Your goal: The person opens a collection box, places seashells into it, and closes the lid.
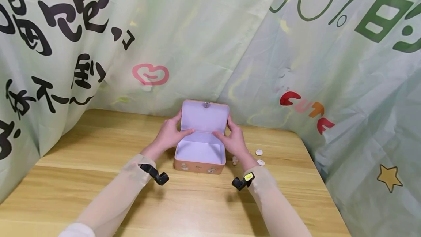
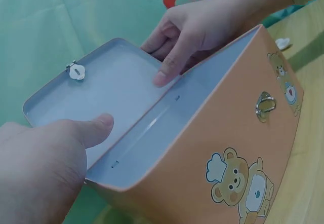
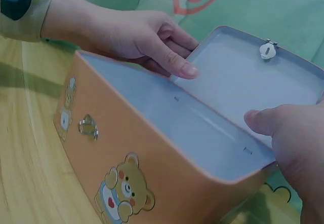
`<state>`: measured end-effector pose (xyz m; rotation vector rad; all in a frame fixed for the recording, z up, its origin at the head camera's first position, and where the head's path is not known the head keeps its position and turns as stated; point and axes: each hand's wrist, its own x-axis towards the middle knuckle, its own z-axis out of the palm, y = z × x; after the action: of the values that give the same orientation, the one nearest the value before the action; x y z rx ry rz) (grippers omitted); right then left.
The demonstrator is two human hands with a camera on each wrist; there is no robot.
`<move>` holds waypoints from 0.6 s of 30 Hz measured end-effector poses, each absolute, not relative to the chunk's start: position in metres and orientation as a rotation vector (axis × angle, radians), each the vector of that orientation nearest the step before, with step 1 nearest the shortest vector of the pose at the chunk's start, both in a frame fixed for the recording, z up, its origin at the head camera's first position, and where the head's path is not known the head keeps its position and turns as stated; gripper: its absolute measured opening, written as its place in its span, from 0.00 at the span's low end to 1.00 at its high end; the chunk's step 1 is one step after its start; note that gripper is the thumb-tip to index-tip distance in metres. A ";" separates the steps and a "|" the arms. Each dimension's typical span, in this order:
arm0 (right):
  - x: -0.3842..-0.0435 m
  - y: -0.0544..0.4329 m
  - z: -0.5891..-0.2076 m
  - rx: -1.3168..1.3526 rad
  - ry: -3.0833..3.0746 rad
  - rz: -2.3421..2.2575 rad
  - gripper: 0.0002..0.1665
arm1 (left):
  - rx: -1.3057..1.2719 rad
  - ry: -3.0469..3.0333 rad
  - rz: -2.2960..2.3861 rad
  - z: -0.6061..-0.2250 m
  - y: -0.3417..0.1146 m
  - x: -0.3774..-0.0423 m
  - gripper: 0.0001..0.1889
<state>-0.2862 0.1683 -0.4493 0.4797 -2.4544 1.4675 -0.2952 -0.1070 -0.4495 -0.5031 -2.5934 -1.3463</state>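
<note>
A small orange tin box (image 1: 198, 167) stands on the table with its hinged lid (image 1: 204, 117) raised and tilted back. Its lavender inside shows no contents. Printed bears (image 2: 234, 183) and a metal catch (image 2: 265, 106) mark the front wall; a clasp (image 3: 268, 50) sits at the lid's free edge. My left hand (image 1: 168, 134) holds the lid by its left side, thumb on the inner face near the hinge. On the opposite side my right hand (image 1: 235, 140) grips it the same way. Most of the other fingers are hidden behind the lid.
Several small white pieces (image 1: 259, 152) lie on the wooden table (image 1: 115, 178) to the right of the box, partly behind the right wrist. A printed cloth (image 1: 197, 46) hangs right behind the table and along both sides.
</note>
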 end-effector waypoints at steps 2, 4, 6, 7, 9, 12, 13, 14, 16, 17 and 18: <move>-0.288 0.169 -0.453 0.464 -2.464 1.457 0.59 | -0.497 -2.591 -1.346 -0.451 -0.106 -0.297 0.55; -0.290 0.168 -0.456 0.450 -2.472 1.461 0.60 | -0.492 -2.593 -1.354 -0.453 -0.106 -0.299 0.54; -0.291 0.168 -0.459 0.453 -2.470 1.473 0.60 | -0.479 -2.599 -1.348 -0.455 -0.107 -0.300 0.53; -0.291 0.168 -0.460 0.457 -2.468 1.483 0.60 | -0.474 -2.601 -1.349 -0.456 -0.107 -0.300 0.53; -0.292 0.167 -0.461 0.470 -2.460 1.497 0.59 | -0.459 -2.607 -1.340 -0.458 -0.108 -0.300 0.53; -0.292 0.166 -0.464 0.479 -2.444 1.518 0.56 | -0.452 -2.606 -1.331 -0.459 -0.108 -0.299 0.53; -0.292 0.166 -0.465 0.478 -2.442 1.529 0.56 | -0.450 -2.608 -1.325 -0.460 -0.108 -0.299 0.53; -0.292 0.166 -0.465 0.480 -2.442 1.537 0.55 | -0.447 -2.616 -1.317 -0.460 -0.107 -0.299 0.53; -0.291 0.165 -0.466 0.474 -2.450 1.561 0.54 | -0.438 -2.632 -1.312 -0.461 -0.108 -0.299 0.53; -0.290 0.165 -0.466 0.463 -2.460 1.571 0.53 | -0.433 -2.643 -1.311 -0.462 -0.108 -0.298 0.53; -0.289 0.164 -0.467 0.448 -2.475 1.578 0.53 | -0.424 -2.651 -1.312 -0.463 -0.109 -0.298 0.53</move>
<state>-0.2891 0.1640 -0.4667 0.4477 -2.4747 1.5784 -0.2981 -0.1086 -0.4625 -0.4243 -2.6512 -1.3125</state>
